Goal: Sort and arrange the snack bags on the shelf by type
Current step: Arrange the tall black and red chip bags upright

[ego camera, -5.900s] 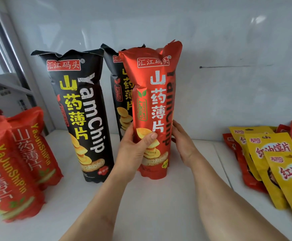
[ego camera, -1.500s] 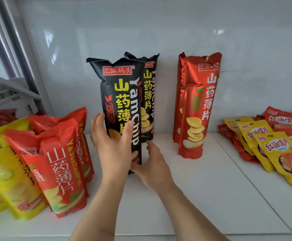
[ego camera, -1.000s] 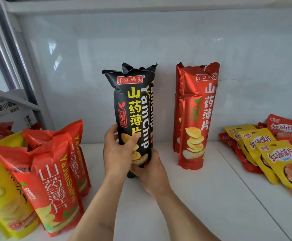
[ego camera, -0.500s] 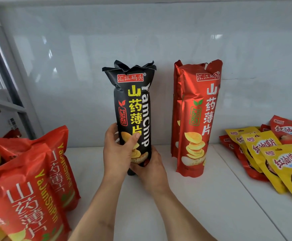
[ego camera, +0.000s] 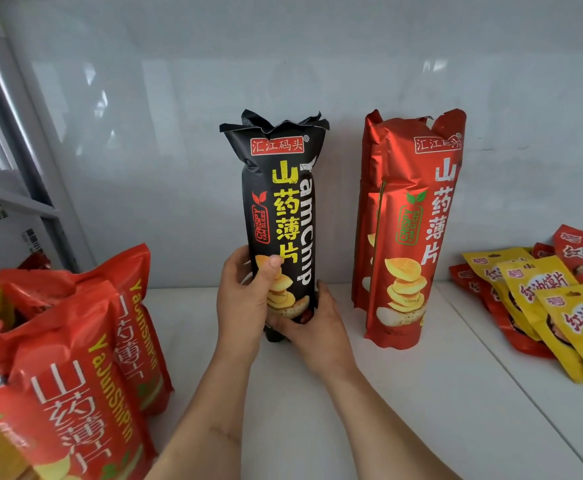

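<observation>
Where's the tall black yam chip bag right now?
In the head view the black yam chip bag stands upright mid-shelf against the back wall, held low by both hands, left hand and right hand, just left of the tall red bags.

black yam chip bag [ego camera: 279,209] with yellow lettering, shiny red bags [ego camera: 408,230] at 3 o'clock, yellow and red packets [ego camera: 539,299] further right, white shelf [ego camera: 421,410]

Two black bags [ego camera: 281,216], two red [ego camera: 411,230].
</observation>
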`<state>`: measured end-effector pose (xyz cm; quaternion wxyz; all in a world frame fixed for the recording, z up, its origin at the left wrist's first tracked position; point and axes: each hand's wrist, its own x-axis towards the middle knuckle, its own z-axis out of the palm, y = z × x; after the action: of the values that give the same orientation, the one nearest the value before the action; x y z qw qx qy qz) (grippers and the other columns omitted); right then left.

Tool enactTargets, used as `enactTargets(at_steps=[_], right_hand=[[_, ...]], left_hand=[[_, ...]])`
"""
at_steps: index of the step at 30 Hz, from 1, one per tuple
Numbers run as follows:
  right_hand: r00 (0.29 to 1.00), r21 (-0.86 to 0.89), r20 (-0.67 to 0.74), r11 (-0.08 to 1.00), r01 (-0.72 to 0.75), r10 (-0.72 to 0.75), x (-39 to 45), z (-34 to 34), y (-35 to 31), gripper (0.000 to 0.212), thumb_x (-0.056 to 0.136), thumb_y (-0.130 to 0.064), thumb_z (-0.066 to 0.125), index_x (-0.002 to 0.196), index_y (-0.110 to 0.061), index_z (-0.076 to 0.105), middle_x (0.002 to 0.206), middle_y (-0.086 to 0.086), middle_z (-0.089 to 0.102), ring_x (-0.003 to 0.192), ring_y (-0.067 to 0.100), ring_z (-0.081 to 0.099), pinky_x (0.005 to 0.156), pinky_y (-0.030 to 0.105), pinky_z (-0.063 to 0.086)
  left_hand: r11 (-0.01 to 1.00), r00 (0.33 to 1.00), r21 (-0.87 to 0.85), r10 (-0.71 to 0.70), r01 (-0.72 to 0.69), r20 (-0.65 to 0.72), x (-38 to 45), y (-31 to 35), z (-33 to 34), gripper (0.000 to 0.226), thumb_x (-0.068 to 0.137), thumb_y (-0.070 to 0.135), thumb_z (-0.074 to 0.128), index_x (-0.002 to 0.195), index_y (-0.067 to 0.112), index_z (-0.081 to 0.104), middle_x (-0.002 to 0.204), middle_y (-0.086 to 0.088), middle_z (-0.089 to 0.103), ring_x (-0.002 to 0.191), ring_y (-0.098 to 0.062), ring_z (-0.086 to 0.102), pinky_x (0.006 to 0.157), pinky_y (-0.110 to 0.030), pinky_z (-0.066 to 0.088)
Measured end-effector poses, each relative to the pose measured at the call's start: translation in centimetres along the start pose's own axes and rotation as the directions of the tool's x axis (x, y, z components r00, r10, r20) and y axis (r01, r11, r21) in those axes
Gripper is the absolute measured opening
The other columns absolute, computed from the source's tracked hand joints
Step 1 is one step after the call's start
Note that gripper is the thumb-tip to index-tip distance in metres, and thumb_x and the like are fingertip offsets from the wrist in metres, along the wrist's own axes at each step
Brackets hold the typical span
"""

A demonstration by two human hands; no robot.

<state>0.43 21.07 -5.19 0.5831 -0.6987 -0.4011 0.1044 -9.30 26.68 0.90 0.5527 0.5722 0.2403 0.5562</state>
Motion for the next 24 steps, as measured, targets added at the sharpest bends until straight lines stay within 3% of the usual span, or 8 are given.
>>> enactTargets(at_steps=[5, 7, 10, 13, 16, 19, 24], right_hand=[[0.998, 0.042, 0.063, 0.999, -0.007, 0.005, 0.6, -0.2, 0.8, 0.096, 0.055, -0.066, 0.082, 0.138, -0.040, 0.042, 0.131, -0.013, 0.056, 0.121, 0.008, 0.056, 0.097, 0.040, 0.053], [0.996, 0.050, 0.088, 0.999, -0.001, -0.004, 0.7, 0.0, 1.1, 0.093, 0.055, -0.063, 0.083, 0.137, -0.042, 0.044, 0.130, -0.015, 0.058, 0.121, 0.007, 0.056, 0.097, 0.041, 0.053], [0.994, 0.073, 0.103, 0.997, 0.013, -0.020, 0.9, -0.1, 1.4, 0.092, 0.056, -0.059, 0.084, 0.137, -0.043, 0.044, 0.131, -0.015, 0.057, 0.121, 0.005, 0.055, 0.099, 0.039, 0.052], [0.993, 0.087, 0.117, 0.996, 0.010, -0.020, 0.7, -0.5, 1.2, 0.088, 0.059, -0.053, 0.083, 0.137, -0.046, 0.042, 0.132, -0.016, 0.054, 0.123, 0.004, 0.053, 0.103, 0.038, 0.049], [0.992, 0.082, 0.122, 0.996, 0.018, -0.028, 0.7, -0.8, 1.2, 0.082, 0.065, -0.047, 0.081, 0.137, -0.047, 0.043, 0.131, -0.016, 0.057, 0.123, 0.003, 0.054, 0.101, 0.038, 0.051], [0.993, 0.084, 0.112, 0.996, 0.017, -0.026, 0.4, -0.8, 0.8, 0.078, 0.067, -0.044, 0.079, 0.137, -0.046, 0.043, 0.130, -0.016, 0.058, 0.122, 0.003, 0.055, 0.100, 0.037, 0.051], [0.991, 0.075, 0.129, 0.997, 0.018, -0.028, 0.1, -1.1, 0.4, 0.072, 0.075, -0.036, 0.077, 0.136, -0.050, 0.041, 0.131, -0.019, 0.057, 0.121, -0.001, 0.053, 0.097, 0.020, 0.048]], left_hand=[[0.997, 0.996, -0.071, 0.003, 0.004, 0.093, 1.2, -0.1, -0.1, 0.053, 0.080, 0.035, 0.080, 0.126, 0.016, 0.059, 0.103, 0.012, 0.076, 0.094, 0.000, 0.072, 0.075, -0.015, 0.054], [0.996, 0.986, -0.087, 0.023, -0.009, 0.164, 2.4, 0.1, -0.5, 0.056, 0.080, 0.041, 0.078, 0.126, 0.017, 0.058, 0.109, 0.006, 0.075, 0.099, -0.005, 0.071, 0.079, -0.018, 0.055], [0.998, 0.969, -0.062, 0.023, -0.008, 0.245, 4.1, 0.3, -0.9, 0.095, 0.069, 0.069, 0.077, 0.139, 0.009, 0.052, 0.129, -0.013, 0.068, 0.119, -0.028, 0.065, 0.094, -0.035, 0.055], [0.997, 0.941, -0.067, -0.022, 0.047, 0.338, 4.8, -0.1, -0.9, 0.105, 0.064, 0.074, 0.077, 0.143, 0.011, 0.048, 0.133, -0.016, 0.065, 0.122, -0.036, 0.063, 0.102, -0.050, 0.051], [0.990, 0.915, -0.079, -0.076, 0.116, 0.396, 5.6, -0.7, -0.6, 0.107, 0.058, 0.072, 0.083, 0.143, 0.016, 0.049, 0.131, -0.012, 0.067, 0.121, -0.032, 0.065, 0.101, -0.047, 0.052], [0.983, 0.899, -0.097, -0.100, 0.155, 0.427, 6.2, -0.7, -0.3, 0.108, 0.052, 0.072, 0.086, 0.139, 0.018, 0.051, 0.124, -0.006, 0.072, 0.112, -0.024, 0.069, 0.090, -0.035, 0.057], [0.982, 0.876, -0.097, -0.096, 0.160, 0.473, 7.0, -1.5, -0.5, 0.118, 0.050, 0.074, 0.085, 0.145, 0.015, 0.046, 0.125, -0.008, 0.071, 0.111, -0.024, 0.069, 0.089, -0.035, 0.057]])
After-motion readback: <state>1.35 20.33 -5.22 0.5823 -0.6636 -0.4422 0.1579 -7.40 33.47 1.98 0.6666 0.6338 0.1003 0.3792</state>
